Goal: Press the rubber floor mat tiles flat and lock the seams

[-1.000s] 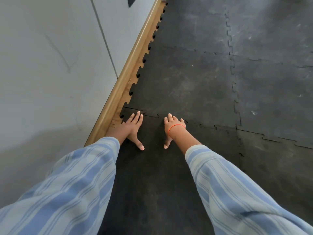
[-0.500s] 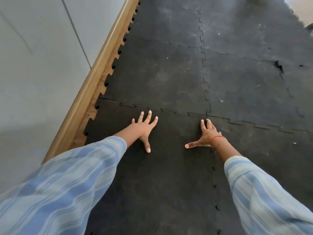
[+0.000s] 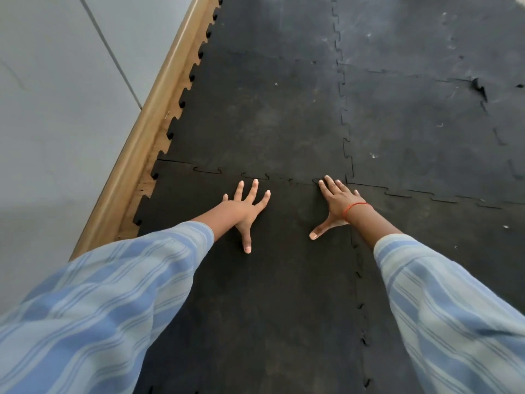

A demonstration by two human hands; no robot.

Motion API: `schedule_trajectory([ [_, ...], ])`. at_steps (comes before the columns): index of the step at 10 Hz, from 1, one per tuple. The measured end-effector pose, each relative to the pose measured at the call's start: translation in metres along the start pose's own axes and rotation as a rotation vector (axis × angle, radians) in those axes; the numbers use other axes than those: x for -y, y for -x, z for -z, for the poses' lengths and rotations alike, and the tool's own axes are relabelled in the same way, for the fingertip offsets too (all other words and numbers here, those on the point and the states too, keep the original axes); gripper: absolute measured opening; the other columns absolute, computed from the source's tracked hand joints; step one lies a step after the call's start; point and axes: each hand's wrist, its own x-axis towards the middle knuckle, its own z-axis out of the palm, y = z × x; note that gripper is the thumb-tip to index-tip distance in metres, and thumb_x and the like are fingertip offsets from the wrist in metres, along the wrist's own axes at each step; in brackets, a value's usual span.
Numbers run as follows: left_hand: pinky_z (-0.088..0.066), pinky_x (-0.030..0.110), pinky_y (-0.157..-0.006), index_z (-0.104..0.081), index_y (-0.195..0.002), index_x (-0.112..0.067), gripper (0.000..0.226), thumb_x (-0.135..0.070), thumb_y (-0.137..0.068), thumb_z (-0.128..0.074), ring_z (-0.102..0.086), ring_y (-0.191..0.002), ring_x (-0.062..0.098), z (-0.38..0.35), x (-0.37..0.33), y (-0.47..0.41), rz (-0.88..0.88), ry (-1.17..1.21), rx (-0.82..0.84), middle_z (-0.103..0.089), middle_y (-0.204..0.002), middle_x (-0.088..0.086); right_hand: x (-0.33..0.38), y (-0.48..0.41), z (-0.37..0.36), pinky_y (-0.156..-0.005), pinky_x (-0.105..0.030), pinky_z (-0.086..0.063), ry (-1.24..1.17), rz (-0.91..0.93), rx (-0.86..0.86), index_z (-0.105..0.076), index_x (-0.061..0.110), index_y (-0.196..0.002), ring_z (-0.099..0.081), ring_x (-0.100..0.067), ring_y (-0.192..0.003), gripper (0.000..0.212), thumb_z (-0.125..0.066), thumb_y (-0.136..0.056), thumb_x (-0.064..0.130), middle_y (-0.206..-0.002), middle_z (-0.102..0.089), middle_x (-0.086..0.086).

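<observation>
Black interlocking rubber mat tiles cover the floor. The near tile [image 3: 270, 294] carries both my palms, pressed flat with fingers spread. My left hand [image 3: 245, 210] lies just short of the cross seam [image 3: 255, 176], whose puzzle teeth show thin gaps. My right hand [image 3: 336, 204], with a red thread at the wrist, has its fingertips touching that seam near the corner where tiles meet [image 3: 348, 182]. Beyond the seam lies the far tile [image 3: 264, 115]. Neither hand holds anything.
A grey wall [image 3: 56, 123] with a wooden skirting board [image 3: 147, 132] runs along the left, next to the tiles' toothed edge. A lengthwise seam [image 3: 359, 280] runs under my right forearm. At the far right a raised torn spot [image 3: 478, 88] shows in a seam.
Both hands have shifted right along the cross seam from the wall corner. In the last half second my right hand turned its fingers onto the seam; my left stayed nearly still.
</observation>
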Motion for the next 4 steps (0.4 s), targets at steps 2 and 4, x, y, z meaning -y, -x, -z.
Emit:
schedule_trajectory([
  [2, -0.017, 0.059, -0.115, 0.026, -0.147, -0.026, 0.144, -0.030, -0.062, -0.090, 0.020, -0.143, 0.042, 0.002, -0.023, 0.020, 0.113, -0.011, -0.087, 0.038, -0.152, 0.010, 0.030, 0.011, 0.017, -0.118, -0.058, -0.016, -0.008, -0.132, 0.081, 0.005, 0.018, -0.153, -0.003, -0.028, -0.150, 0.139, -0.085, -0.055, 0.056, -0.163, 0.009, -0.003],
  [4, -0.042, 0.042, -0.096, -0.047, -0.136, -0.010, 0.049, -0.013, -0.089, -0.062, -0.050, -0.125, 0.033, 0.001, -0.071, 0.091, 0.081, 0.095, -0.076, -0.047, -0.141, 0.012, 0.043, 0.085, 0.003, -0.097, -0.047, -0.045, -0.019, -0.082, -0.100, -0.038, 0.012, -0.136, -0.047, -0.032, -0.128, 0.063, -0.064, -0.087, 0.040, -0.139, -0.047, -0.012],
])
